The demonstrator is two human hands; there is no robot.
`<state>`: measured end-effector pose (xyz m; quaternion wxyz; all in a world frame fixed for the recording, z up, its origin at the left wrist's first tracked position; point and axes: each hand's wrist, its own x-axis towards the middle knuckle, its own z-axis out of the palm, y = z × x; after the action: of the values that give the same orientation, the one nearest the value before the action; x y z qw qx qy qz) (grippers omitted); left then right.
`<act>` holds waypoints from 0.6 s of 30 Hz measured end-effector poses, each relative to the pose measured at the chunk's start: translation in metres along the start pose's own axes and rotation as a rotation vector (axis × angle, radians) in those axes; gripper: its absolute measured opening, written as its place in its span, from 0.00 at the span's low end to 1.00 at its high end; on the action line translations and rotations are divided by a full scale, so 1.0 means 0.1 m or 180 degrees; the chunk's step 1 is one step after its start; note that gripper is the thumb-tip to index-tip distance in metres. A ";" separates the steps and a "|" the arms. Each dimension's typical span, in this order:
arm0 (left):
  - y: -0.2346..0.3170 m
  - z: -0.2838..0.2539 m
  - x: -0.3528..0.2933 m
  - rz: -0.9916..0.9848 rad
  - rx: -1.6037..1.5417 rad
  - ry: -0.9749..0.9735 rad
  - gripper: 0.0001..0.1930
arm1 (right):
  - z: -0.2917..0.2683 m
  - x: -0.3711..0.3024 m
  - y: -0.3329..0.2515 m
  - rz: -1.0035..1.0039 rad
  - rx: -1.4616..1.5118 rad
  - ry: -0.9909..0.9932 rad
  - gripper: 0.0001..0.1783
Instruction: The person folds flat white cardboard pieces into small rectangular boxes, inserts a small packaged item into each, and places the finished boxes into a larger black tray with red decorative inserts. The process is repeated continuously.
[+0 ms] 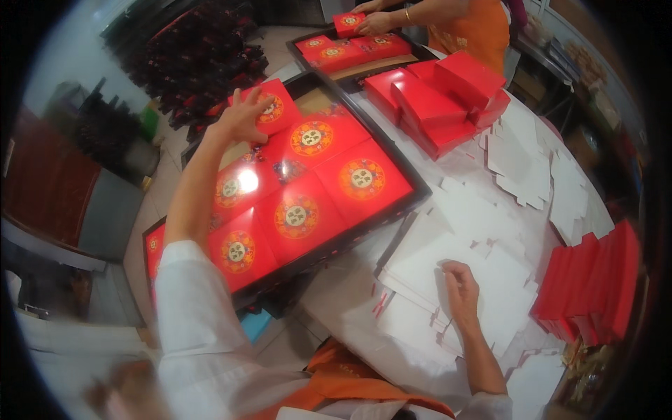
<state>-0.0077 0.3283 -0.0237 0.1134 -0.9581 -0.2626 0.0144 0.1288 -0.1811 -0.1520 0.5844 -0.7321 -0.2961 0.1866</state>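
My left hand (246, 117), its fingers spread, reaches over a red box (285, 105) with a round floral emblem at the far end of a dark-rimmed tray. The fingers overlap the box's left side. More emblem-printed red boxes (334, 168) lie side by side in the tray (418, 187). At the right, my right hand (462, 288) is over flat white cardboard blanks (413, 262) on the table. Its fingers are curled together, and whatever lies between them is hidden.
Plain red boxes (441, 91) are piled beyond the tray, and a row of red boxes (591, 283) stands at right. Across the table, a person in an orange apron (469, 35) handles a red box (348, 24) over a second tray (297, 50). Dark stacked pieces (189, 59) stand behind.
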 end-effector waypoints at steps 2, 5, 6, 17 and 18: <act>-0.10 0.07 0.09 0.0140 -0.0258 0.0078 0.47 | 0.01 0.00 0.00 -0.0009 -0.0067 -0.0001 0.06; -0.08 0.10 0.22 0.0138 -0.0461 -0.0133 0.48 | 0.00 0.01 0.03 -0.0090 -0.0133 0.0038 0.06; -0.05 0.09 0.25 0.0118 -0.0533 -0.0187 0.49 | 0.01 0.01 0.03 -0.0102 -0.0102 0.0055 0.06; 0.00 0.23 0.38 0.0285 -0.1370 -0.0857 0.48 | 0.03 0.00 -0.03 -0.0092 -0.0126 0.0089 0.06; -0.01 0.28 0.39 0.0321 -0.1439 -0.0828 0.47 | 0.04 0.01 -0.02 -0.0124 -0.0170 0.0081 0.06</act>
<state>0.0227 0.3548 -0.0496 -0.1390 -0.9611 -0.2235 0.0840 0.1268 -0.1775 -0.1506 0.5719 -0.7439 -0.3076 0.1579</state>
